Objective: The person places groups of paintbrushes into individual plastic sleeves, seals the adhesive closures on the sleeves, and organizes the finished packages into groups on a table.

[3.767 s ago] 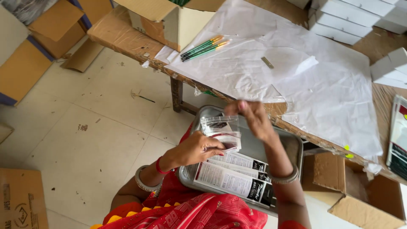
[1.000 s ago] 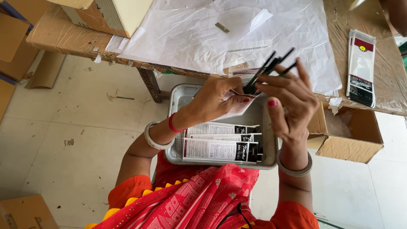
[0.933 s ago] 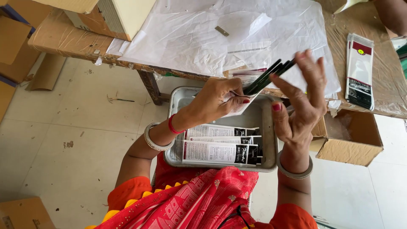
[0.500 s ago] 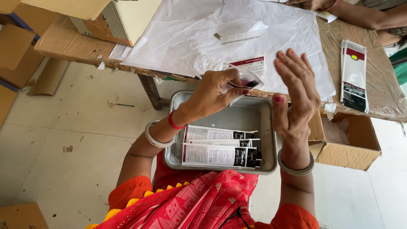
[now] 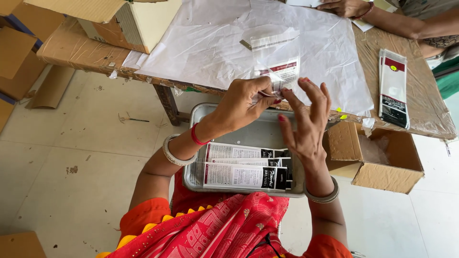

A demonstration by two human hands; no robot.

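Across the top runs a long worktable wrapped in brown cardboard (image 5: 406,62), w/ a big crinkled white paper sheet (image 5: 215,43) over its middle. On its left end sits a cream-sided cardboard box (image 5: 138,21); under its right end, an open brown carton (image 5: 382,162) on the floor. On the person's lap: a shallow grey metal tray (image 5: 248,129) holding flat black-and-white printed packets (image 5: 244,167), stacked lengthwise. A similar long packet w/ red band (image 5: 393,88) lies on the table at right.

Above the tray's far edge, left hand (image 5: 241,102) pinches a clear plastic sleeve w/ a red-and-white label (image 5: 282,69), thumb and fingers closed on its lower end. Right hand (image 5: 306,124) is just beside it, fingers spread; whether they touch the sleeve, can't tell. A co-worker's hand (image 5: 344,7) rests at the table's far edge.
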